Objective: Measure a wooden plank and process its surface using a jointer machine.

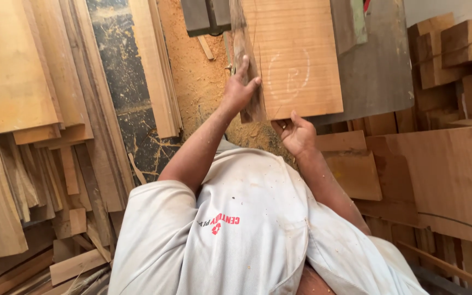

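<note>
A flat reddish-brown wooden board (301, 54) with a chalk circle drawn on it lies on a grey machine table (381, 71). A thin, dark, rough-edged strip (242, 43) runs along the board's left side. My left hand (239, 90) grips that strip near its lower end, fingers spread over it. At the board's near edge my right hand (297, 135) holds on, thumb on top of the wood. My white dusty shirt (247, 229) fills the bottom of the view.
Sawdust (198, 71) covers the floor by the machine. Long planks (34, 82) are stacked on the left, with offcuts below them. Thick wood blocks (454, 49) and wide panels (443, 175) stand on the right. A dark machine part (206, 16) sits above the strip.
</note>
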